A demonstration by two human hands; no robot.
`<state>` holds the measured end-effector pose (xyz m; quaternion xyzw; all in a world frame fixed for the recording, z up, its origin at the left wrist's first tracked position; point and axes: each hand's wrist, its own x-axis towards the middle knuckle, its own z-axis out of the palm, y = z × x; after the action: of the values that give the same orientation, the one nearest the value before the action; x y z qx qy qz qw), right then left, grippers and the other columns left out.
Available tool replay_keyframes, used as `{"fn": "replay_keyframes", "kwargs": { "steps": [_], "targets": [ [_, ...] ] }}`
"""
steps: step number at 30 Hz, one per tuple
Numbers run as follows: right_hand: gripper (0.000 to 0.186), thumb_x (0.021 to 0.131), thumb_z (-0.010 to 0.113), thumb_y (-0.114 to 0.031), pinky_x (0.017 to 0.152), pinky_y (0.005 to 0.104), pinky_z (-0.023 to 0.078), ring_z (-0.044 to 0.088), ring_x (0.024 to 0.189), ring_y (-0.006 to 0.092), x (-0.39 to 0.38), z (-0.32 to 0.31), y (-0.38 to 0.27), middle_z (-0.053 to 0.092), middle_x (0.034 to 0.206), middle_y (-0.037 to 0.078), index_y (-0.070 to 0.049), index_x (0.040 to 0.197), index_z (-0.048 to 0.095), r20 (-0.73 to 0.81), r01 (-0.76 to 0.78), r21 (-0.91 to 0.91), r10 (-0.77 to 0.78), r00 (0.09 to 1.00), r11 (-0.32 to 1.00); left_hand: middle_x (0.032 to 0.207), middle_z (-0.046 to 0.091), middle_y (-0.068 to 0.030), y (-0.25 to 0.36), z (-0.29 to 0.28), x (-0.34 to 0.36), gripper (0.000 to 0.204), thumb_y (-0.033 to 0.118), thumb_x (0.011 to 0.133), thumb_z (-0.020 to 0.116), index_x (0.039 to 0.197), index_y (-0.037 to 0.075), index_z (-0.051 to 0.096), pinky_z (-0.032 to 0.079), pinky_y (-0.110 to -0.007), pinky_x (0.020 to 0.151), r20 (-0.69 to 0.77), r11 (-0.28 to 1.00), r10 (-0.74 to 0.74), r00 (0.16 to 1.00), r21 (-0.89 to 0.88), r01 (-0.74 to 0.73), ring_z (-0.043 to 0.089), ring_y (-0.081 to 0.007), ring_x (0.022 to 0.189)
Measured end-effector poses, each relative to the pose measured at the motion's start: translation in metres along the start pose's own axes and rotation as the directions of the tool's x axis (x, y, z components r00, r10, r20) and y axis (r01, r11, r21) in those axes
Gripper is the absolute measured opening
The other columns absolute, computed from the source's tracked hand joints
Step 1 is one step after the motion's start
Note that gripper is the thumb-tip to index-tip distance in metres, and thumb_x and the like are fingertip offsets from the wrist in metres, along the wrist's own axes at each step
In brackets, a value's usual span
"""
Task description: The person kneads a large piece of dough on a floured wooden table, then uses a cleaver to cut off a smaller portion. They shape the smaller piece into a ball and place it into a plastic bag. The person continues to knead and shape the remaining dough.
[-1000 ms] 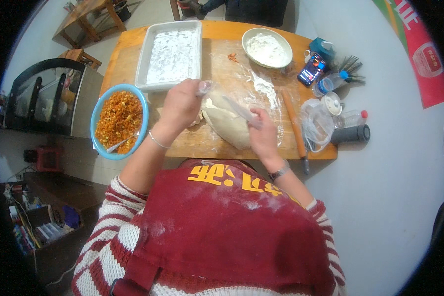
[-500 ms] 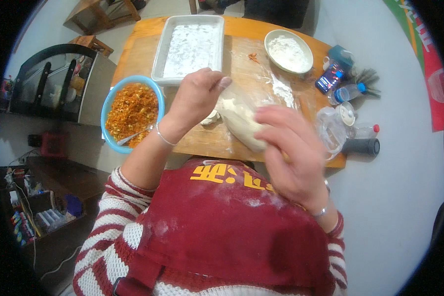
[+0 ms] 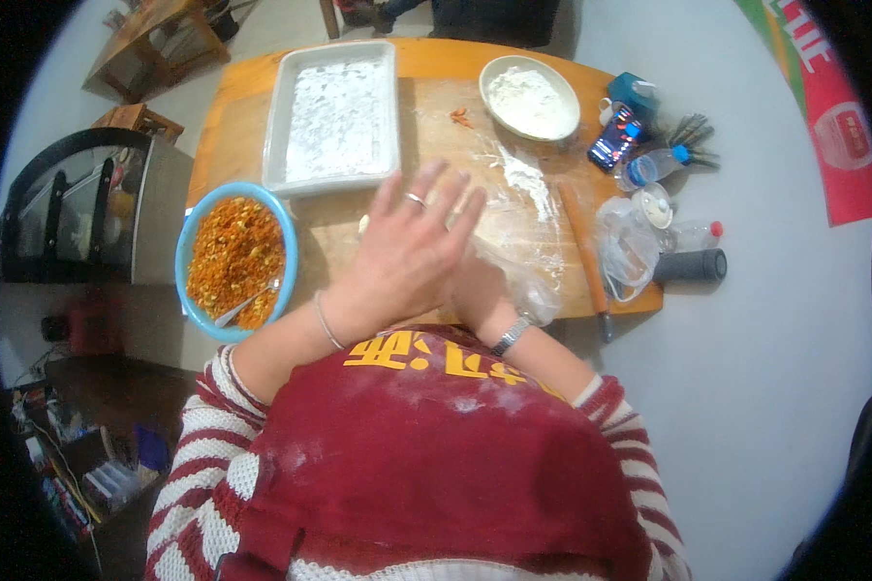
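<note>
The left hand is held with fingers slightly apart; the right hand's cannot be told. Beside it, above the table, the clear plastic might be torn by hard pulling.

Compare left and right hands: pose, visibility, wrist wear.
Pose and visibility: the left hand shows its back with fingers apart; the right hand is partly hidden behind it, its finger pose unreadable.
Wrist: the left has a thin bangle, the right a wider silver band.
Shared: both are bare, by the near side of the wooden table, with red-and-white striped sleeves farther up the arms.
</note>
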<state>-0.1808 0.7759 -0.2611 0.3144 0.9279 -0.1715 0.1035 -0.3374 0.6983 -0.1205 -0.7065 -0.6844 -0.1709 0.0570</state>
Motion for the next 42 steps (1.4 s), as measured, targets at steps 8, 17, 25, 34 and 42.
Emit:
{"fn": "replay_keyframes", "kwargs": {
  "steps": [8, 17, 25, 34, 42],
  "targets": [
    [0.059, 0.082, 0.069, -0.018, 0.101, 0.0489, 0.046, 0.058, 0.117, 0.0409, 0.035, 0.005, -0.001, 0.06, 0.122, 0.03, 0.009, 0.132, 0.052, 0.022, -0.046, 0.199, 0.043, 0.999, 0.979, 0.097, 0.072, -0.018, -0.074, 0.134, 0.011, 0.019, 0.003, 0.084, 0.056, 0.093, -0.002, 0.071, 0.053, -0.044, 0.085, 0.26, 0.861, -0.351, 0.9, -0.288, 0.419, 0.068, -0.0374, 0.096],
    [0.055, 0.091, 0.057, -0.016, 0.108, 0.0526, 0.038, 0.049, 0.124, 0.0455, 0.048, 0.032, 0.004, 0.053, 0.13, 0.032, 0.01, 0.139, 0.047, -0.451, -0.037, 0.334, 0.194, 0.871, 0.942, 0.087, 0.07, -0.0256, -0.086, 0.137, 0.018, 0.018, 0.003, 0.086, 0.057, 0.096, -0.005, 0.069, 0.055, -0.049, 0.077, 0.226, 0.919, -0.243, 0.943, -0.256, 0.299, 0.068, -0.0415, 0.08],
    [0.059, 0.094, 0.049, -0.008, 0.114, 0.0544, 0.032, 0.044, 0.128, 0.0506, 0.047, 0.049, 0.012, 0.046, 0.138, 0.036, 0.01, 0.148, 0.034, -0.235, 0.112, 0.352, -0.028, 0.972, 0.929, 0.095, 0.067, -0.0297, -0.097, 0.148, 0.026, 0.017, -0.006, 0.08, 0.055, 0.096, -0.006, 0.062, 0.052, -0.053, 0.082, 0.234, 0.844, -0.479, 0.846, -0.144, 0.517, 0.063, -0.0501, 0.092],
    [0.073, 0.092, 0.059, -0.025, 0.115, 0.0663, 0.021, 0.033, 0.14, 0.0506, 0.052, 0.086, 0.018, 0.027, 0.157, 0.031, -0.013, 0.158, 0.031, -0.226, 0.019, 0.391, 0.075, 0.971, 0.92, 0.098, 0.067, -0.0315, -0.07, 0.148, 0.023, 0.021, 0.004, 0.082, 0.062, 0.101, -0.005, 0.061, 0.054, -0.052, 0.083, 0.384, 0.899, -0.352, 0.853, -0.116, 0.423, 0.065, -0.0502, 0.093],
    [0.05, 0.098, 0.052, -0.026, 0.12, 0.0517, 0.024, 0.035, 0.141, 0.0441, 0.034, 0.065, 0.026, 0.041, 0.149, 0.028, -0.007, 0.144, 0.05, -0.389, 0.109, 0.217, -0.016, 0.921, 0.97, 0.094, 0.07, -0.0262, -0.09, 0.171, 0.011, 0.014, 0.004, 0.082, 0.061, 0.091, 0.0, 0.071, 0.054, -0.05, 0.079, 0.067, 0.845, -0.497, 0.865, -0.186, 0.501, 0.067, -0.0447, 0.094]
  ]
}}
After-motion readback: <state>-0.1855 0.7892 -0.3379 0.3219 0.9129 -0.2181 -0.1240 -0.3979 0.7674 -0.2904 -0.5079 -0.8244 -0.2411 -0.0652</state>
